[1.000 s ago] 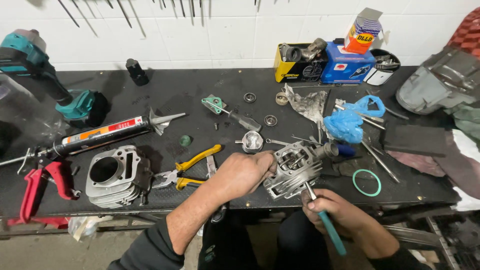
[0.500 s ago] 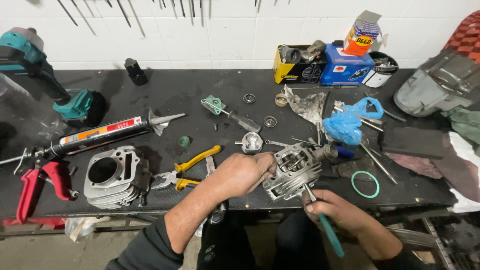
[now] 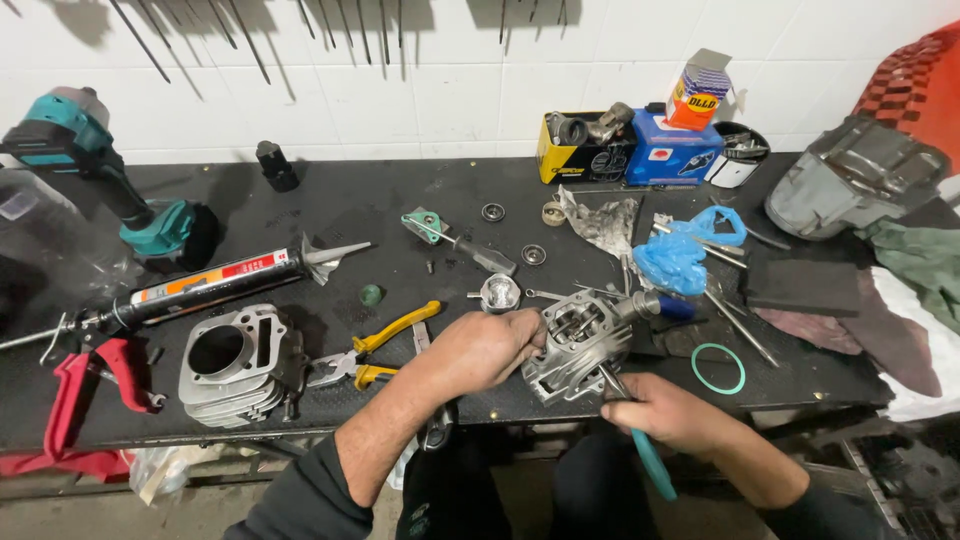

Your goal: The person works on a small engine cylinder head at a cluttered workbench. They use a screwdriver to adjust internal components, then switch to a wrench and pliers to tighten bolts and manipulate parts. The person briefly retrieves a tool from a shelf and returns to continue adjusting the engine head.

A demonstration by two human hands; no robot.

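hands are seen nearest the front edge of the desk (image 3: pixel 300 190). the left hand (image 3: pixel 478 350) is clenched around the near side of the cylinder head (image 3: pixel 580 342), its grip closed on the finned metal, and the head is held tilted just above the front edge, right of its middle. the right hand (image 3: pixel 665 410) is closed on a teal-handled tool (image 3: pixel 650 462), whose thin shaft is pressed against the underside of the head. compared with a moment ago, little has been shifted: the head has been kept in the same spot, and the tool has been kept against it, so the work on the head is judged to be mid-step rather than finished.

further left, a ribbed grey cylinder block (image 3: pixel 235 362) with a round bore is set near the front edge, and yellow-handled pliers (image 3: pixel 375 345) lie between it and the left hand. a thin green ring (image 3: pixel 718 368) lies right of the head. beyond, a long sealant gun (image 3: pixel 215 285) is laid toward the left edge, crumpled blue gloves (image 3: pixel 680 255) lie behind the head, and a teal power drill (image 3: pixel 110 180) stands at the far left corner.
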